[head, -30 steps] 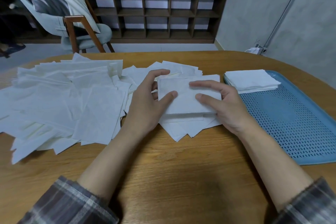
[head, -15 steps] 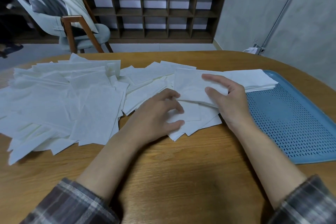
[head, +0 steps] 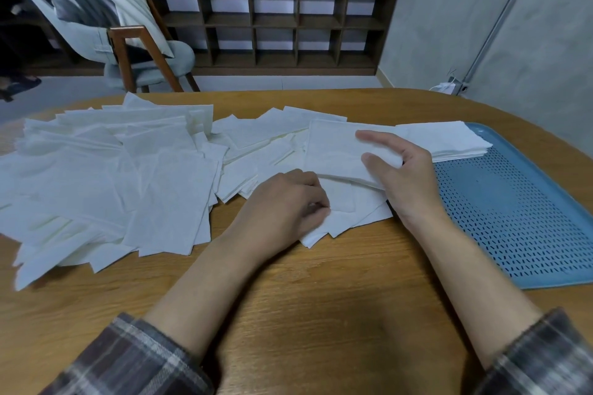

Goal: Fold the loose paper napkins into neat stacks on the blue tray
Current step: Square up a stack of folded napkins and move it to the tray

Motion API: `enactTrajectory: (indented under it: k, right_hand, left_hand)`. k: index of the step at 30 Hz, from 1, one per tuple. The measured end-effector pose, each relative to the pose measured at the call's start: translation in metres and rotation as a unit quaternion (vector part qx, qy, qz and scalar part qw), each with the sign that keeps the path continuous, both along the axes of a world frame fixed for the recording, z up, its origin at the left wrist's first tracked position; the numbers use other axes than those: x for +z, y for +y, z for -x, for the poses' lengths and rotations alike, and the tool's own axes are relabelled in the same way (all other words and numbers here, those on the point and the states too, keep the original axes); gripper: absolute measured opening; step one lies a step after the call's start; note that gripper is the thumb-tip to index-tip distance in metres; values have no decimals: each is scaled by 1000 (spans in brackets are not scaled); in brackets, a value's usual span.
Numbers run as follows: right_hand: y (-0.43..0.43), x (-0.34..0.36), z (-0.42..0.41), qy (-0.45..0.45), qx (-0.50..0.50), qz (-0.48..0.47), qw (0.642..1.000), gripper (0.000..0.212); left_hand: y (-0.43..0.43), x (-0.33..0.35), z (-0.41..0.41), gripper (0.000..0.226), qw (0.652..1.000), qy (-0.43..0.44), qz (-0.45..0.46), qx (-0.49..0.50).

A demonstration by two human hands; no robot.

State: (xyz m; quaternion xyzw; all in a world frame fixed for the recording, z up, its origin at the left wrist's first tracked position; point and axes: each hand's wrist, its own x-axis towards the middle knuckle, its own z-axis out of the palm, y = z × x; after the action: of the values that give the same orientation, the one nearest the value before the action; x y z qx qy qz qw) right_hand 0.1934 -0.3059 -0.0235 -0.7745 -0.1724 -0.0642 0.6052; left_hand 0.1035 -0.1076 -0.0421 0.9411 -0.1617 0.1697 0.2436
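1. Dozens of thin, limp, square loose napkins (head: 106, 176) sprawl across the wooden table (head: 321, 314); a sleeve could sweep some off.
2. Centre: the left hand (head: 285, 202) curls onto one sheet; I cannot tell whether it pinches.
3. Rightward, the right hand (head: 404, 176) pinches a folded napkin (head: 337, 151) just beside the stack (head: 449, 141) on the perforated blue tray (head: 513, 218); a skewed drop would unsquare it.

We find bare table (head: 321, 314) near us. The loose napkins (head: 112, 176) blanket its left and middle. The right hand (head: 410, 179) and its folded napkin (head: 333, 151) bar the napkin stack (head: 449, 141) at the blue tray's (head: 529, 218) far corner; the tray's near part lies open.
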Motion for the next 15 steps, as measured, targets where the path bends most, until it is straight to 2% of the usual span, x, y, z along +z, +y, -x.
enactTrajectory:
  k: [3, 5, 13, 15]
  right_hand:
    - [-1, -1, 0, -2, 0, -1, 1000, 35]
    - [-1, -1, 0, -2, 4, -7, 1000, 35]
    - [0, -1, 0, -5, 20, -4, 1000, 37]
    - [-1, 0, 1, -6, 26, -9, 1000, 38]
  left_hand:
    - [0, 1, 0, 8, 999, -17, -37, -3]
    - [1, 3, 2, 8, 1000, -7, -21, -4]
    - [5, 26, 11, 7, 980, 56, 191, -4]
    - [5, 29, 12, 9, 974, 63, 217, -15]
